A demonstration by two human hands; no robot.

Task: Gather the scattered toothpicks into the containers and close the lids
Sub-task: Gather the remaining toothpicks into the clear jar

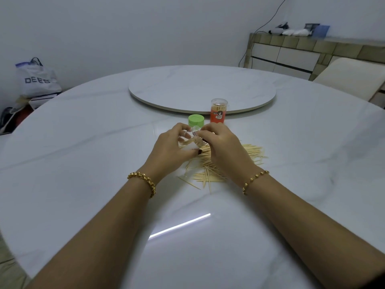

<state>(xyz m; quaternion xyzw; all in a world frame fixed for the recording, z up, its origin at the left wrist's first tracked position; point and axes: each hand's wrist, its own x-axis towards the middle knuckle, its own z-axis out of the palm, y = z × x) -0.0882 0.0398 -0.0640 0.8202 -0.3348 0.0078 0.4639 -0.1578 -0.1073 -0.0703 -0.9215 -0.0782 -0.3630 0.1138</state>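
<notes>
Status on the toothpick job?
Left hand grips clear container, right hand pinches toothpicks beside it. Pile loose on table. Orange container capped, nothing blocking.

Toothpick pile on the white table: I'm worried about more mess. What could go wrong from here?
The left hand holds the clear plastic container tilted, the right hand at its mouth; toothpicks inside could slide out. The right wrist is over the loose wooden toothpick pile and might scatter it. The upright orange-labelled tube stands close behind the hands; a bump could topple it.
</notes>
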